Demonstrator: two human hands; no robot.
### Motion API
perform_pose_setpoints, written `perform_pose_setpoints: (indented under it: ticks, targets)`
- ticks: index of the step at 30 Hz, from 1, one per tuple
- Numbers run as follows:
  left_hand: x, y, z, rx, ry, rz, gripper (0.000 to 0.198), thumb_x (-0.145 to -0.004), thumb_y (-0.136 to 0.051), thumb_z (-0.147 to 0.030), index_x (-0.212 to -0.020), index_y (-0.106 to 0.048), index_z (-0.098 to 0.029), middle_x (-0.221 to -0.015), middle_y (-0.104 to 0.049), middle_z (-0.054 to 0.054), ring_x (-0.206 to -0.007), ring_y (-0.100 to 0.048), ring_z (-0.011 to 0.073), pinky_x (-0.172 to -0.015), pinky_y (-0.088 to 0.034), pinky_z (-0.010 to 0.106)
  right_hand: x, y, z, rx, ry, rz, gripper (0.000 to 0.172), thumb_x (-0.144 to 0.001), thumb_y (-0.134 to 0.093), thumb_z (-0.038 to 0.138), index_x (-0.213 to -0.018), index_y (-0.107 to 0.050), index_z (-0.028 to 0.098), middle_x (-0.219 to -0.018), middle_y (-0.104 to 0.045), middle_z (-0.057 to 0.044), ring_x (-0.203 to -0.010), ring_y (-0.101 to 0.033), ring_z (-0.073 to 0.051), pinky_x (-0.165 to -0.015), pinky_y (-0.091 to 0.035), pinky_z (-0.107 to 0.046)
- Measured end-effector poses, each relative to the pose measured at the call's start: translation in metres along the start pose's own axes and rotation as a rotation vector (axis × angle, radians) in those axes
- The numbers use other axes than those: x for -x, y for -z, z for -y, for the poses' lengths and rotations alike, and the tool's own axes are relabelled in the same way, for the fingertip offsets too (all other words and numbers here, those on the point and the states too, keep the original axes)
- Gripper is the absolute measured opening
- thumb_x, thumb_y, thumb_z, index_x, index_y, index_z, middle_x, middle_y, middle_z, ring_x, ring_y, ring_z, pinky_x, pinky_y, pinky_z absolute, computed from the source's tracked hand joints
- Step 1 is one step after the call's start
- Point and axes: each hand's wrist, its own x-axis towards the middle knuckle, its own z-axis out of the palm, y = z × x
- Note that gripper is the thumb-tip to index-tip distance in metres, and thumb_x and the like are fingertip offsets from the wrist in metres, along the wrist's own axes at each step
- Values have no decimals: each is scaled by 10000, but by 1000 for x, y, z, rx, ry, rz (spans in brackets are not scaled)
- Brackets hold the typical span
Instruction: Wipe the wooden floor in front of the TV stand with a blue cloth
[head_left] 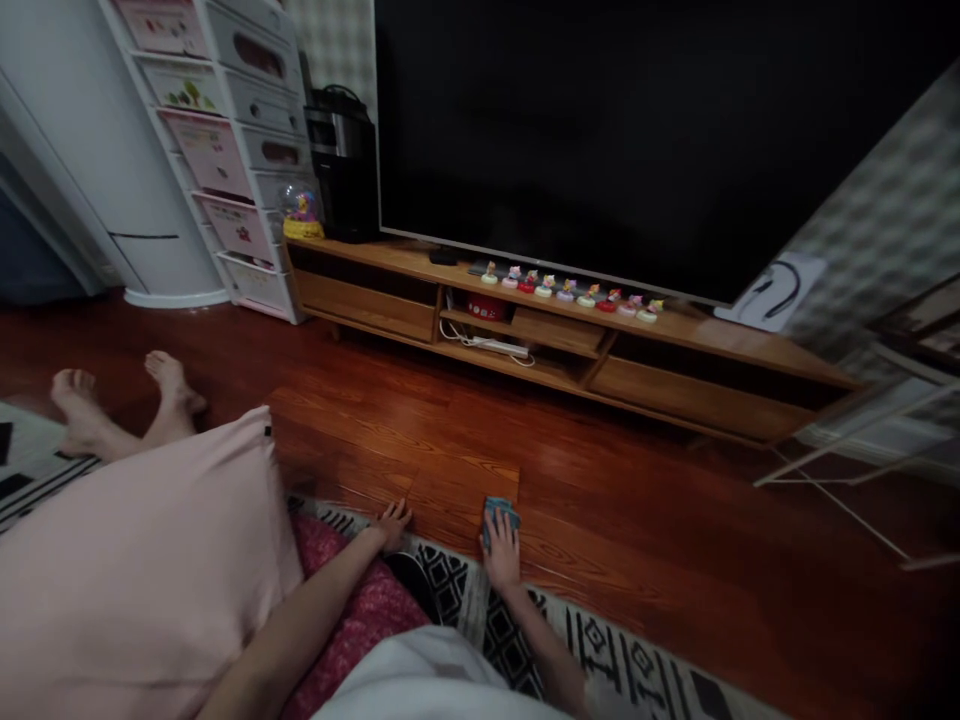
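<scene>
A small folded blue cloth (501,507) lies on the wooden floor (600,510), just beyond the edge of the patterned rug (600,650). My right hand (502,549) holds it down, its fingers laid across the fabric and slightly apart. Part of the cloth is hidden under the palm. To the left, my left hand (392,524) rests palm down by the rug's edge, with its fingers spread and nothing in them. Red patterned fabric (360,600) lies beneath my left forearm.
A large pink pillow (150,560) sits at left, with bare feet (169,385) beyond it. Ahead stands a low wooden TV cabinet (675,385) bearing several small figurines (566,290) and a large television (600,130). White drawers (262,150) rise at left; a thin-legged white rack (840,483) stands right.
</scene>
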Motion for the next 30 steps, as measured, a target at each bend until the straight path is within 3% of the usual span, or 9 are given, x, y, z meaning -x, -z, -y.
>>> perform_pose_setpoints:
  ticks: [3, 5, 7, 12, 15, 18, 25, 27, 30]
  targets:
    - [-2, -3, -1, 6, 9, -11, 879, -830, -601, -439, -1588, -225, -205, -1657, -5, 159, -1499, -64, 389, -1164, -210, 598, 36, -12, 8, -16, 127, -11, 555, -992, -332, 358, -1545, -324, 333, -1644, -259, -4, -1521, -174, -218, -1203, -190, -453]
    - [-2, -4, -1, 6, 7, -15, 874, -841, -603, -453, -1588, -224, -205, -1656, -1, 166, -1499, -63, 393, -1163, -210, 599, 37, -7, 13, -27, 143, -3, 549, -995, -330, 362, -1543, -328, 338, -1641, -267, 0, -1519, -178, -214, -1201, -196, -452]
    - [-1, -3, -1, -4, 6, -9, 867, -850, -602, -449, -1589, -222, -199, -1652, -3, 176, -1499, -66, 394, -1161, -211, 599, 16, 4, 19, -29, 126, 15, 540, -998, -326, 365, -1536, -347, 334, -1639, -274, 2, -1518, -180, -208, -1198, -202, -446]
    - [1, 2, -1, -19, 15, 33, 854, -862, -575, -398, -1596, -188, -195, -1656, 6, 165, -1506, -46, 366, -1167, -204, 588, -65, 33, 39, -2, 1, 49, 549, -998, -338, 345, -1544, -339, 290, -1648, -251, -33, -1515, -181, -207, -1196, -191, -437]
    - [2, 3, 0, -17, 12, 28, 849, -854, -562, -350, -1597, -181, -200, -1660, 12, 145, -1508, -43, 356, -1169, -208, 585, -87, 39, 55, -2, -82, 60, 564, -995, -348, 333, -1554, -320, 266, -1651, -235, -62, -1510, -200, -231, -1189, -200, -458]
    - [1, 2, 0, -15, 9, 14, 846, -845, -569, -325, -1594, -197, -196, -1659, 0, 150, -1509, -61, 355, -1169, -207, 588, -73, 31, 65, -9, -48, 56, 562, -987, -366, 313, -1546, -344, 264, -1647, -245, -65, -1508, -211, -246, -1188, -206, -469]
    - [-1, -1, -3, 24, 18, 5, 883, -836, -631, -423, -1590, -217, -222, -1652, -5, 173, -1499, -56, 397, -1155, -195, 627, 19, -4, 50, -75, 302, 66, 563, -981, -381, 310, -1541, -334, 345, -1646, -253, 1, -1515, -193, -201, -1198, -210, -428]
    - [1, 0, -4, 15, 16, 8, 871, -845, -612, -415, -1591, -211, -215, -1651, -5, 169, -1500, -55, 394, -1153, -207, 625, 20, -1, 50, -79, 324, 74, 571, -979, -387, 307, -1545, -321, 344, -1646, -253, 5, -1515, -192, -196, -1200, -208, -423]
    - [5, 3, -6, 5, 20, 21, 857, -854, -577, -403, -1594, -196, -201, -1654, 8, 156, -1504, -47, 383, -1155, -210, 622, -11, 14, 61, -62, 280, 91, 563, -980, -391, 306, -1540, -339, 327, -1644, -261, -5, -1513, -197, -197, -1198, -204, -418]
